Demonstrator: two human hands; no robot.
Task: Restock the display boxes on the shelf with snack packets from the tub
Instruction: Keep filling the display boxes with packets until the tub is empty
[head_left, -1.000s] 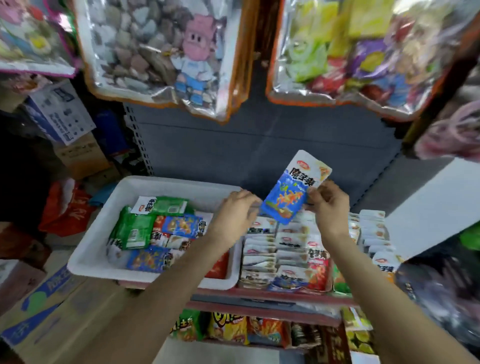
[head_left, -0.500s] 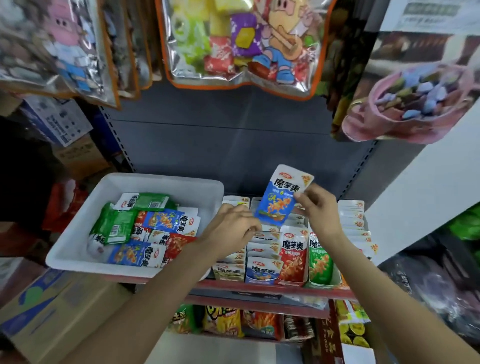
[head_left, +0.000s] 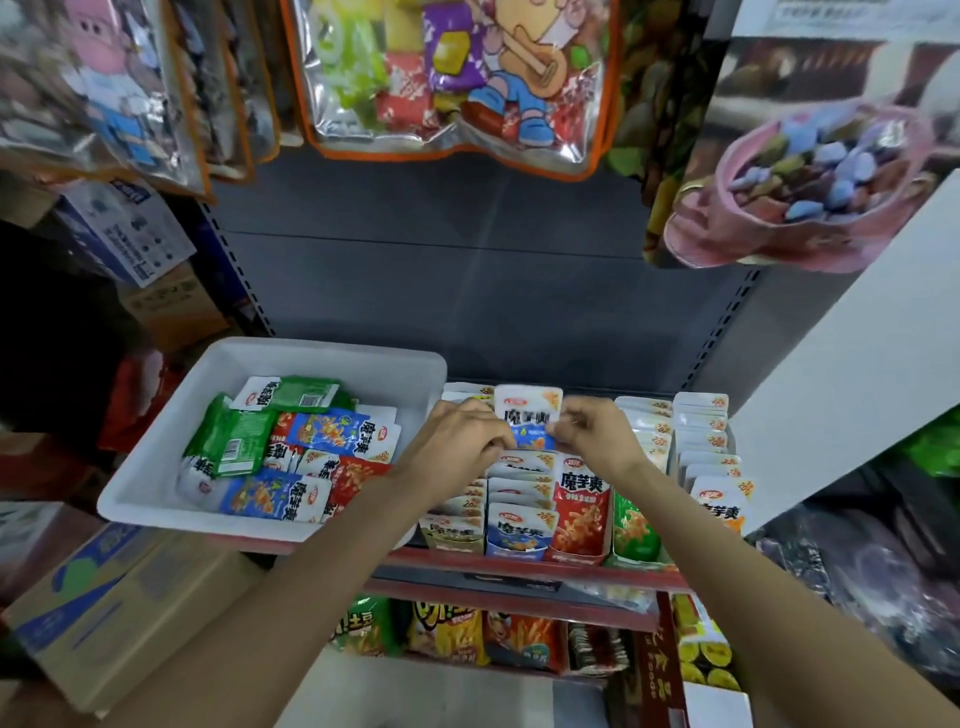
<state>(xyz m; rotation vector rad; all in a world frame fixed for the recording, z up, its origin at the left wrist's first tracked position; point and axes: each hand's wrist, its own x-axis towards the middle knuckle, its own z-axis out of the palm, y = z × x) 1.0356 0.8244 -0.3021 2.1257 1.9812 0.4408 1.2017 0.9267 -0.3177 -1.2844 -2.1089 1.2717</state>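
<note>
Fingers of both my left hand (head_left: 457, 441) and right hand (head_left: 597, 436) pinch one blue-and-white foil snack packet (head_left: 527, 415) upright between them, white plastic tub (head_left: 332, 358) just left.

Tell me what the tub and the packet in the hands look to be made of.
Tub: looks like white moulded plastic, matte, with smooth rounded rim and corners. Packet: likely thin printed plastic film, slightly glossy, with a flat sealed top edge; foil lining cannot be told.
</note>
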